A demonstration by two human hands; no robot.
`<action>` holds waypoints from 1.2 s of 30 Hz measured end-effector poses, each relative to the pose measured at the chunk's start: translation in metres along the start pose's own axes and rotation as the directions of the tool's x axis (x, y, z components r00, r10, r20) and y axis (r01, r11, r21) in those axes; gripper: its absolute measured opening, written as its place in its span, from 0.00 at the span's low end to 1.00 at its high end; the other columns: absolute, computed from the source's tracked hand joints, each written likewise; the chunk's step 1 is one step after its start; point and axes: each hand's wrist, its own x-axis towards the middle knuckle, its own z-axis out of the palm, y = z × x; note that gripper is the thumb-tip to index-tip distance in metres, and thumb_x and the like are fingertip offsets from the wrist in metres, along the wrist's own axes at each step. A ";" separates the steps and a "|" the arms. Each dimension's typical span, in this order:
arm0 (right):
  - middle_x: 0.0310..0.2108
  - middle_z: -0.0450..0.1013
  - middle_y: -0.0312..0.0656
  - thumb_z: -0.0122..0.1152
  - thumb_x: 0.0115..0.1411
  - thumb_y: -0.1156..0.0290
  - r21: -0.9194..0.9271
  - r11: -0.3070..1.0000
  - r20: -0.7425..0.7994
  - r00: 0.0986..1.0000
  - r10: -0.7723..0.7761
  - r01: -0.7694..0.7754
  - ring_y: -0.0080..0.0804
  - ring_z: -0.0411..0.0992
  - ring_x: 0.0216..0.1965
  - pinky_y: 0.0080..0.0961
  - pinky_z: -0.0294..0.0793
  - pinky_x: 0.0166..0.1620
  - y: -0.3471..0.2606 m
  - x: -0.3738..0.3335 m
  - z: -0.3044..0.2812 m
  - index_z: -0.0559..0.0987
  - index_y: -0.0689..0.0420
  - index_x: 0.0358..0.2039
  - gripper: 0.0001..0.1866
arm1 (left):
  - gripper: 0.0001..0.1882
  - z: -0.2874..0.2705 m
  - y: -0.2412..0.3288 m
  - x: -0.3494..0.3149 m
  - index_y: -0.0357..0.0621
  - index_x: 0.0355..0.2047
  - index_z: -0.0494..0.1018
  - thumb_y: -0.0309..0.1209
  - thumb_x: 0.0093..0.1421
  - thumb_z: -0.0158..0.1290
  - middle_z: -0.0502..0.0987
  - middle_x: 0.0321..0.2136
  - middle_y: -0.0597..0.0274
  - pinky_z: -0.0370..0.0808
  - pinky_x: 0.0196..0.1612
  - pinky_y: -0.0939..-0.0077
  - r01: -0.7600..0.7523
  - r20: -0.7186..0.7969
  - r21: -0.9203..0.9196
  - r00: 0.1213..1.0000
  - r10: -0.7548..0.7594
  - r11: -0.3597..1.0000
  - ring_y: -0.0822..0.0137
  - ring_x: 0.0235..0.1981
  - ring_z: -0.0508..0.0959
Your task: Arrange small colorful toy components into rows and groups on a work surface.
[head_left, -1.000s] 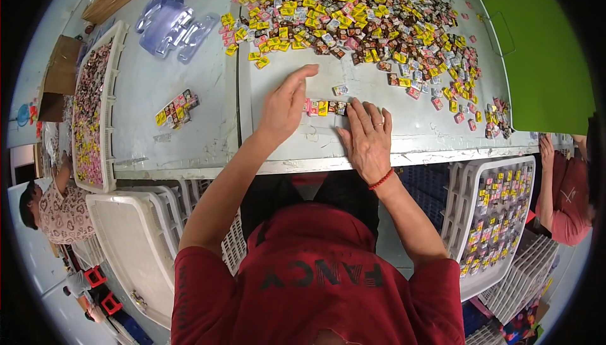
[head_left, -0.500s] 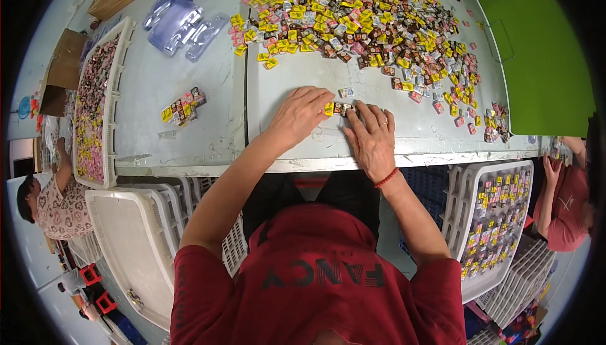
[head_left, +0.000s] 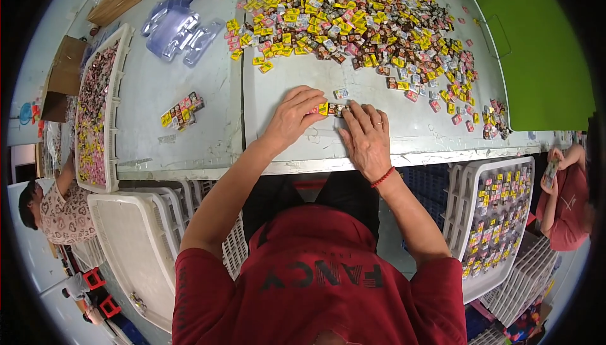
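Note:
My left hand (head_left: 292, 116) rests on the near part of the table, its fingers and thumb closed on the left end of a short row of small candy-sized boxes (head_left: 332, 109). Yellow, pink and dark boxes show in that row; part of it is hidden under my fingers. At the row's right end, my right hand (head_left: 368, 135) presses its fingertips against the dark boxes. Just behind the row lies a single white-and-blue small box (head_left: 341, 94). Farther back spreads a large heap of mixed small boxes (head_left: 353, 23).
To the left are a small cluster of boxes (head_left: 182, 111), clear plastic trays (head_left: 180, 35) and a filled white crate (head_left: 113, 105). White crates (head_left: 129, 244) stand below. A tray of packed sets (head_left: 495, 219) stands at right, beside a green board (head_left: 543, 48). Co-workers are at both sides.
Pink now shows beside the yellow box at the row's left end. My hands have shifted slightly left. The co-worker at right has raised a small pack in both hands.

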 end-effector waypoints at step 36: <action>0.44 0.73 0.51 0.63 0.51 0.80 0.108 0.953 -0.219 0.928 0.302 -0.284 0.48 0.72 0.45 0.36 0.70 0.48 0.069 0.005 -0.027 0.77 0.62 0.44 0.17 | 0.18 0.044 0.034 0.096 0.38 0.43 0.74 0.29 0.52 0.60 0.74 0.40 0.53 0.72 0.43 0.63 0.059 0.321 -0.032 0.946 -0.046 0.998 0.51 0.40 0.75</action>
